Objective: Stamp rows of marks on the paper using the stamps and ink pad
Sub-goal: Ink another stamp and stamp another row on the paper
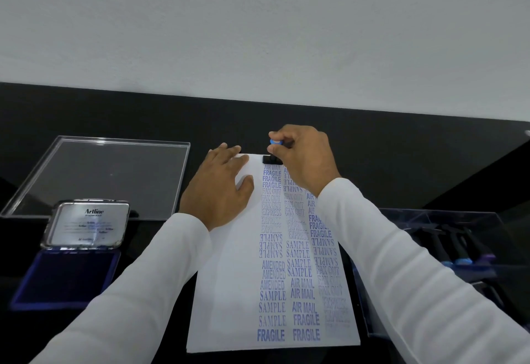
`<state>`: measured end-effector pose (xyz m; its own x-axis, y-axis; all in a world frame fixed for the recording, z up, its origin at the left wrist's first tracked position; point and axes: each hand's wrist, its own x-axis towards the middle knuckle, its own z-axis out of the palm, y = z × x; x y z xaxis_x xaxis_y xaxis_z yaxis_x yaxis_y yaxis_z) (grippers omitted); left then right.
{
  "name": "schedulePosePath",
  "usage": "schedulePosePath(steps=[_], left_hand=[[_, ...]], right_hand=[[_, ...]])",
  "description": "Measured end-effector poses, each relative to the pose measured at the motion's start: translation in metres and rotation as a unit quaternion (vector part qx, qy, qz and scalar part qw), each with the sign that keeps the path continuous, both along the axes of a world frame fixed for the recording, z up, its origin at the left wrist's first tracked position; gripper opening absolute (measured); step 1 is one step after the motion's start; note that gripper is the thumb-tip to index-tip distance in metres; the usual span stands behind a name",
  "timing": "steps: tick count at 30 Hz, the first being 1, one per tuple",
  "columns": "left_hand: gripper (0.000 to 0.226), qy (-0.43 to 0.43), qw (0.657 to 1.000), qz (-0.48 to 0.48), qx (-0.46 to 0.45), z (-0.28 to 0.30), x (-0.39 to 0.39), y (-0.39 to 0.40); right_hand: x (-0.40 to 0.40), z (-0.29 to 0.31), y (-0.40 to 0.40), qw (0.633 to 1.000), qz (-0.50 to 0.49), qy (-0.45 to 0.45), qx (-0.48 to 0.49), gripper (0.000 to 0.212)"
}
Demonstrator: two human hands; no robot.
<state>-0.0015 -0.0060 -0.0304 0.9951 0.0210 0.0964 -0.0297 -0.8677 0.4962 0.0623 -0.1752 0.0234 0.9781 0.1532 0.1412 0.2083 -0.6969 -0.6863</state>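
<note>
At twelve o'clock on the paper (229, 292), right hand (304, 160) pinches stamp (271, 158); flat left hand (220, 188) steadies, lest overhang clip the mark.

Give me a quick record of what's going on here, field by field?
Activity: stamping words in columns on a paper sheet
Right hand: grips a blue-topped stamp, its black base on the sheet's far edge
Left hand: rests flat, holding the sheet down
Marks so far: three blue columns: FRAGILE, SAMPLE, AIR MAIL, AMENDED, FAX OUT, EXPRESS
Ink pad: open, lid up, to the left
Clear tray: behind the pad
Spare stamps: in a clear box to the right
</note>
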Motion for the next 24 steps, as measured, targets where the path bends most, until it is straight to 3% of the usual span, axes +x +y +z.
schedulePosePath(steps=[4, 24], left_hand=[[0.054, -0.002, 1.0, -0.003, 0.0, -0.0007, 0.0001, 0.0007], [0.054, -0.001, 1.0, -0.003, -0.001, -0.0006, -0.0004, 0.0011]], right_hand=[[0.0004, 0.001, -0.0007, 1.0, 0.005, -0.003, -0.005, 0.01], [-0.0009, 0.0023, 0.0, 1.0, -0.001, 0.021, 0.006, 0.02]])
